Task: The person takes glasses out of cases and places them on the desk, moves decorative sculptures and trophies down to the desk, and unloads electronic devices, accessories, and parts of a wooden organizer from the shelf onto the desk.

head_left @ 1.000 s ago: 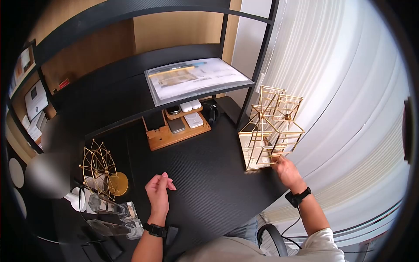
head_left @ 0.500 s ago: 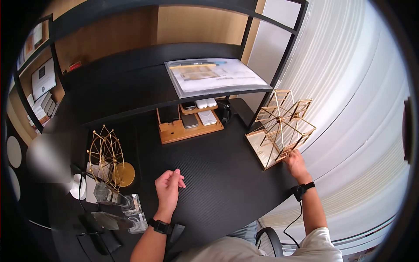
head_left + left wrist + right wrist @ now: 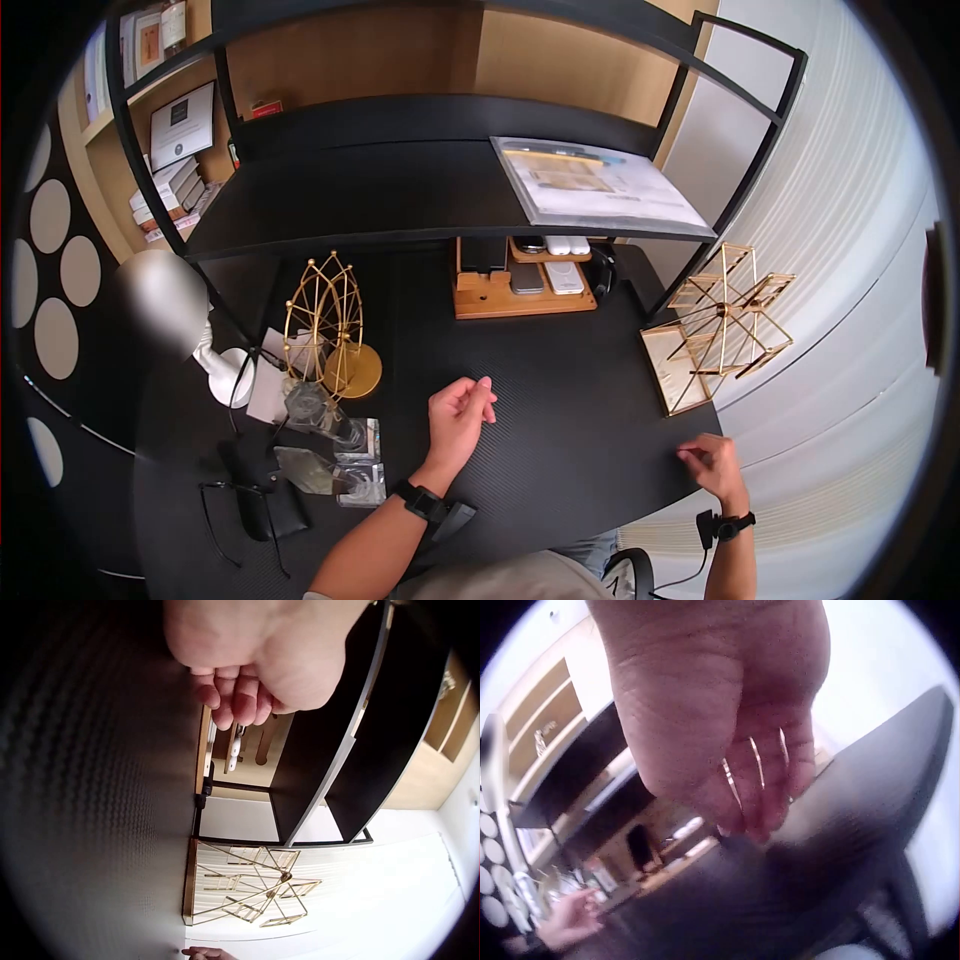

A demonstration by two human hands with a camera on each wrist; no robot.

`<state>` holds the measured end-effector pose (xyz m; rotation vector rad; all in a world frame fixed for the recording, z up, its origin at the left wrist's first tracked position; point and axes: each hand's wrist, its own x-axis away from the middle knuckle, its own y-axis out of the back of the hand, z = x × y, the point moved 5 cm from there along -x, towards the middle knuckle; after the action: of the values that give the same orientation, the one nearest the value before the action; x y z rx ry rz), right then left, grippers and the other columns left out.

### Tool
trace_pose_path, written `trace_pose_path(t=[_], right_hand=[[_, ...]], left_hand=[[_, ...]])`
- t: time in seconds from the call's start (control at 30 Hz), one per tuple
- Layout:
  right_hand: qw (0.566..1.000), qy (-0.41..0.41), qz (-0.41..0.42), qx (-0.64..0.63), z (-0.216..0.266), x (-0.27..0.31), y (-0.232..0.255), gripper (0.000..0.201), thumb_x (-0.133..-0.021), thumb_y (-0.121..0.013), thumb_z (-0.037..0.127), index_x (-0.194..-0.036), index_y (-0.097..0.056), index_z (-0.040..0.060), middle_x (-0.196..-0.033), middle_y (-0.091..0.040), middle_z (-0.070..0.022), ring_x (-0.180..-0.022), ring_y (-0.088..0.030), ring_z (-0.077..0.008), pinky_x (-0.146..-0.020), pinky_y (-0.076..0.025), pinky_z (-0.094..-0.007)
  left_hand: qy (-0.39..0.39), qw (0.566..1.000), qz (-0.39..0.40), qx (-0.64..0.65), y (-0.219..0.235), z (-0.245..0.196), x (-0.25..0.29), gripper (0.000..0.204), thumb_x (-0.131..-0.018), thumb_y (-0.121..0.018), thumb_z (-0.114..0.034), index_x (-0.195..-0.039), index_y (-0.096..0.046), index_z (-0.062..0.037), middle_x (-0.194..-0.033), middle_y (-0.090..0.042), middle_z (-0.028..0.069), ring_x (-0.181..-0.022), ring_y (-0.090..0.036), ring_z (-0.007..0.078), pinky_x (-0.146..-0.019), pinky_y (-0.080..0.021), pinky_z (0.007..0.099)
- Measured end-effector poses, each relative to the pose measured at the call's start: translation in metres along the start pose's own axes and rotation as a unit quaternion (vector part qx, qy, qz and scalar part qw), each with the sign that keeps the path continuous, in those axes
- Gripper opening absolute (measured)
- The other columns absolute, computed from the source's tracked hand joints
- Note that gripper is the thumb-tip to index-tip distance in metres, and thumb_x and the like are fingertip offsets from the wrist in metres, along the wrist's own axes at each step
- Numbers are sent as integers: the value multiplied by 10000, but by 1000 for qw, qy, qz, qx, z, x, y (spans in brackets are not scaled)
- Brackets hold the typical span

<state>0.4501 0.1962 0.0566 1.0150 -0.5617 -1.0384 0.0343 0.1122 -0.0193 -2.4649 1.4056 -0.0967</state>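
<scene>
A gold wire Ferris wheel ornament [image 3: 723, 311] on a flat pale base [image 3: 676, 372] stands at the right side of the black desk. My right hand [image 3: 718, 467] hovers by the desk's right edge, just in front of that base and apart from it. Its fingers hang loosely curled and hold nothing, as the right wrist view also shows. Over the middle of the desk lies my left hand [image 3: 458, 425], likewise with relaxed, curled fingers and no object in them. In the left wrist view the Ferris wheel [image 3: 285, 877] appears beyond the left fingers.
At left are a gold wire ornament with a round base [image 3: 354, 373], crystal trophies [image 3: 312, 470], eyeglasses [image 3: 240, 490] and a white lamp [image 3: 230, 378]. A wooden organizer [image 3: 520, 301] sits under the raised black shelf [image 3: 360, 200], which bears a clear document folder [image 3: 600, 190].
My right hand has let go of the Ferris wheel ornament and drawn back toward me. The wheel has turned and its base sits at a different angle. The head view has swung left.
</scene>
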Motion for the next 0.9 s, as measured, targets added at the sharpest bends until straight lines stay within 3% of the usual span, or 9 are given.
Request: trace_pose_path(t=[0.07,0.27,0.33,0.5,0.6,0.67,0.8,0.87,0.9], right_hand=[[989,126,40,-69,55,-24,-10,89,-872,-769,-8,-959,-760,5,-859,-711,-111,-731,-717,-210,-610,-546,-291],[938,256,73,-222,165,-159,-72,244,-925,-767,66,-1150,-691,7,-1017,-710,-90,-818,-700,-152,-716,-558,-294],[954,181,59,-231,190,-216,-95,299,-930,-780,137,-1165,-659,-3,-1010,-710,-107,-855,-701,-166,-757,-559,-306],[962,139,-172,-159,220,-330,-130,647,-806,-879,486,-1172,-687,-13,-1076,-750,-183,-990,-718,-368,-874,-563,-436],[965,178,-162,-101,244,-343,-129,655,-778,-887,531,-1166,-735,25,-1097,-766,-190,-1010,-722,-364,-887,-561,-452],[969,176,-164,-51,249,-347,-126,556,-812,-875,485,-1154,-759,63,-1085,-778,-165,-1020,-727,-352,-875,-568,-442],[949,231,-110,-183,223,-382,-144,418,-861,-861,308,-1177,-743,60,-1117,-779,-111,-1063,-725,-305,-856,-573,-412],[905,172,-40,-387,219,-382,-144,402,-841,-874,101,-1185,-690,3,-1096,-752,-83,-1015,-690,-214,-840,-584,-367],[960,185,-69,-199,221,-381,-139,430,-841,-883,150,-1199,-691,6,-1116,-757,-102,-1044,-698,-242,-894,-571,-382]], left_hand=[[-1,1000,-2,22,1,1,1,314,-1064,-632,-164,-794,-671,-9,-676,-634,24,-592,-601,82,-579,-482,240],[-20,999,-40,0,6,2,3,320,-1062,-634,-167,-787,-667,-7,-693,-641,21,-580,-590,76,-551,-474,237],[-21,999,-39,-17,4,-2,2,325,-1058,-642,-174,-782,-667,-7,-671,-636,18,-578,-587,65,-545,-470,233],[-17,999,-35,-18,1,-3,5,338,-1051,-656,-184,-759,-657,-11,-624,-617,-3,-564,-572,44,-531,-445,219],[-31,998,-22,-40,1,-2,4,343,-1053,-656,-195,-764,-667,-13,-614,-620,-11,-559,-560,34,-530,-418,212],[-28,998,-24,-48,1,-1,4,334,-1049,-661,-183,-763,-667,-10,-614,-619,-12,-559,-559,32,-526,-416,212],[-18,999,-31,-21,0,1,4,324,-1044,-667,-173,-764,-669,-9,-614,-621,-9,-556,-563,34,-519,-414,212],[-34,998,-29,-32,1,4,3,339,-1024,-694,-185,-742,-659,-1,-564,-595,-5,-523,-556,33,-496,-413,224],[-34,998,-33,-30,1,7,3,339,-1024,-694,-185,-742,-659,-1,-564,-595,-5,-523,-556,33,-496,-413,224]])
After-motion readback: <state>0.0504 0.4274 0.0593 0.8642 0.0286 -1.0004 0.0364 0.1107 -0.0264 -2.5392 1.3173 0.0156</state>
